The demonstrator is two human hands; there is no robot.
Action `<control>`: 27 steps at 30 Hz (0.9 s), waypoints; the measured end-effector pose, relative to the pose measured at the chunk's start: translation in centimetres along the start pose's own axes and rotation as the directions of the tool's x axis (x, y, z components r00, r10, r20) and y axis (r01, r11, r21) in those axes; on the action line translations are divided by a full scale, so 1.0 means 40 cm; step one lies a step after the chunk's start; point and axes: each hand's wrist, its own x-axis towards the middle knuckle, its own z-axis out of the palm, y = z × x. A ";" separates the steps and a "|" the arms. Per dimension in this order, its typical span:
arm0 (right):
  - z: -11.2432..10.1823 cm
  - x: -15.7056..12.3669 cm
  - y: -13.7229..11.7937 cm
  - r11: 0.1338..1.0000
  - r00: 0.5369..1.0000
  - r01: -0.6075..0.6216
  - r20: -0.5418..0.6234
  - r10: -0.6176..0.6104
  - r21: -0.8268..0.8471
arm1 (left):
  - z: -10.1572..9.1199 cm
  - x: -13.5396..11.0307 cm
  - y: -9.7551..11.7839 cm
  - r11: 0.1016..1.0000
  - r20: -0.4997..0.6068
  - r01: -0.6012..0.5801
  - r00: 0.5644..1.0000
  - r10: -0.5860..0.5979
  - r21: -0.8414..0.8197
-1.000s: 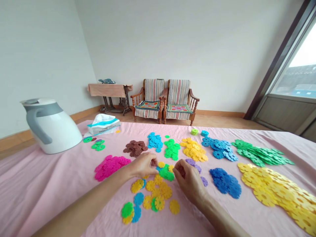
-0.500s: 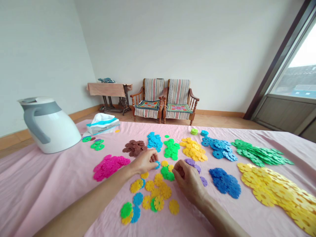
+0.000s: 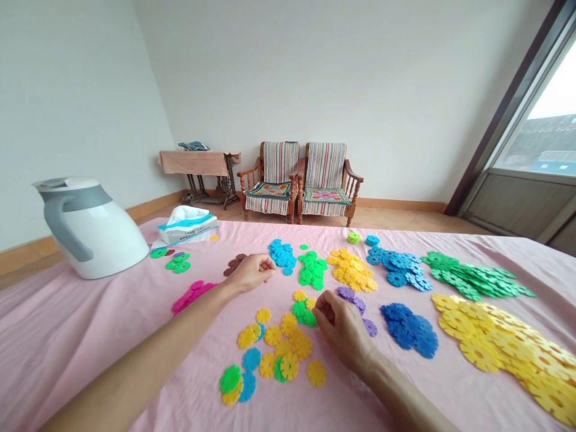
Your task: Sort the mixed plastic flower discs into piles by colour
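left hand (image 3: pixel 251 273) curled shut near brown plastic flower discs (image 3: pixel 234 264), right hand (image 3: pixel 338 331) bunched beside green plastic flower discs (image 3: pixel 302 313), any held piece hidden, pink cloth (image 3: pixel 90 342) beneath

Plastic snowflake discs (image 3: pixel 289 366) — heaped by colour

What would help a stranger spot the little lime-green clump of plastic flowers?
Find the two striped armchairs by the far wall, then drop to the far edge of the pink cloth. The lime-green clump sits there, just left of a single blue piece, beyond the other colour piles.
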 end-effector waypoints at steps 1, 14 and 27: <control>0.000 0.000 -0.001 1.000 1.000 -0.001 0.006 0.001 -0.003 | -0.011 -0.029 0.009 1.000 0.069 -0.018 0.997 0.018 0.009; -0.005 -0.003 -0.002 1.000 1.000 0.015 0.015 -0.015 -0.004 | -0.036 -0.220 0.067 0.860 0.344 -0.188 0.939 0.015 0.475; -0.005 -0.002 -0.006 0.999 1.000 0.020 0.019 -0.019 -0.050 | -0.002 -0.193 0.078 0.967 0.371 -0.145 0.927 0.060 0.208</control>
